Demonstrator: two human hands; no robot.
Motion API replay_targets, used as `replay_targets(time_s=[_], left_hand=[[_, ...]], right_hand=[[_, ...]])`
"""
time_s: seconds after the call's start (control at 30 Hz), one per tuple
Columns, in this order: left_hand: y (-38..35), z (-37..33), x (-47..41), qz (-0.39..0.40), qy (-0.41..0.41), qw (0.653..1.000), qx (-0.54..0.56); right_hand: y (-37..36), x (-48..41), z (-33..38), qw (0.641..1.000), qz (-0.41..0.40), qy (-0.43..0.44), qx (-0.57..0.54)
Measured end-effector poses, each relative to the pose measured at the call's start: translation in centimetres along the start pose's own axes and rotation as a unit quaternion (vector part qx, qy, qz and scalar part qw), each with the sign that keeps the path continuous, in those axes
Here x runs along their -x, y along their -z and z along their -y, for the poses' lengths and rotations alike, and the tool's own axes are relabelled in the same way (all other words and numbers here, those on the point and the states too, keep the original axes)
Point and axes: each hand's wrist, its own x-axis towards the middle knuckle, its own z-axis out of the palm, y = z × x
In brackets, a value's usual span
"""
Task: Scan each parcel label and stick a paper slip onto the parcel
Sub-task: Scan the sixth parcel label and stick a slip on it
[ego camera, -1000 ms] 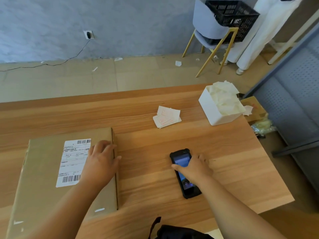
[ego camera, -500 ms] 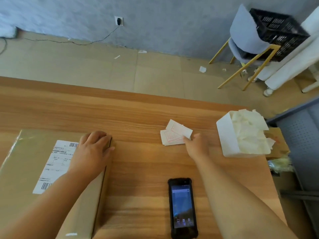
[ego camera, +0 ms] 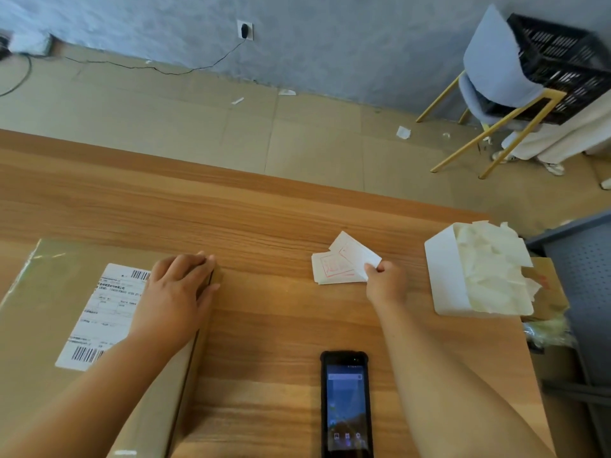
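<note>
Bright, even daylight — soft shadows, slight overall blur, wide-angle bending at the edges.

The white shipping label (ego camera: pixel 99 315) on the parcel (ego camera: pixel 39 309) carried one barcode at its far edge and one at its near edge, with rows of small black print between them too blurred to read. The paper slips (ego camera: pixel 334 267) bore red framed printing, and the handheld scanner (ego camera: pixel 346 404) showed a lit screen. No characters were legible on either.
</note>
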Motion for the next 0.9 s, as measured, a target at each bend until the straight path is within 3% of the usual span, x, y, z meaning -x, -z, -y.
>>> replay_targets(time_s=[0.2,0.37,0.6,0.8,0.9], left_hand=[[0.5,0.3,0.3,0.021,-0.006,0.999,0.023],[2.1,0.5,1.2,0.037,0.012,0.993,0.110],[5.2,1.3,4.5,0.018,0.010,0.980,0.199],[7.8,3.9,7.3,0.091,0.059,0.949,0.295],[8.8,5.5,8.3,0.108,0.074,0.937,0.325]], right_hand=[[1.2,2.8,1.4,0.990,-0.007,0.016,-0.138],[2.3,8.0,3.8,0.946,0.111,0.027,-0.303],[1.3,16.5,6.7,0.933,0.204,0.112,-0.273],[-0.5,23.1,9.3,0.911,0.320,0.150,-0.211],[-1.7,25.8,10.3,0.905,0.311,0.159,-0.241]])
